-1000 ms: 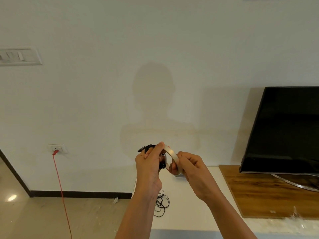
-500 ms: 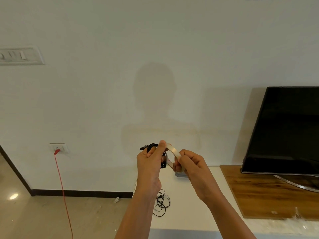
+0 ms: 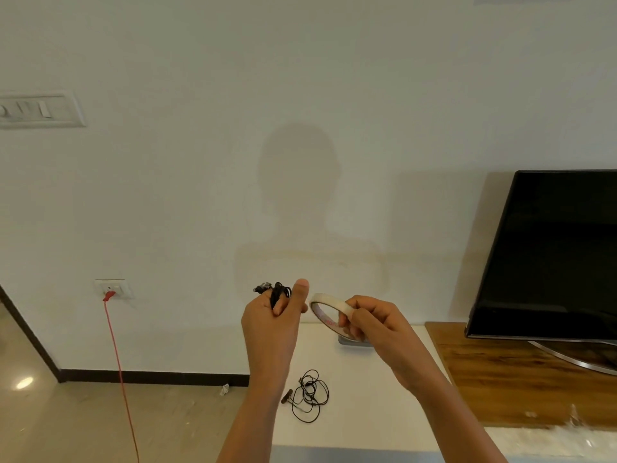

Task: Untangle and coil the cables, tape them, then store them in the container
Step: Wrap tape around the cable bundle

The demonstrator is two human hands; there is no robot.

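A pale wall (image 3: 300, 95) fills most of the view, with a dark television (image 3: 551, 255) at the right standing on a wooden board (image 3: 500, 389). Below runs the white desk (image 3: 364, 412). The person's left hand (image 3: 272, 324) is raised above the desk's left end, its fingers (image 3: 300, 295) wrapped tight around a bundled black cable (image 3: 278, 292). The right hand (image 3: 377, 324), just beside it, has its fingers (image 3: 347, 320) pinched on a roll of pale tape (image 3: 329, 307). A grey container (image 3: 354, 341) sits on the desk, mostly hidden behind the right hand. A second, loosely tangled black cable (image 3: 309, 396) lies on the desk between the forearms. A red cord (image 3: 120, 379) hangs from a wall socket (image 3: 112, 289).
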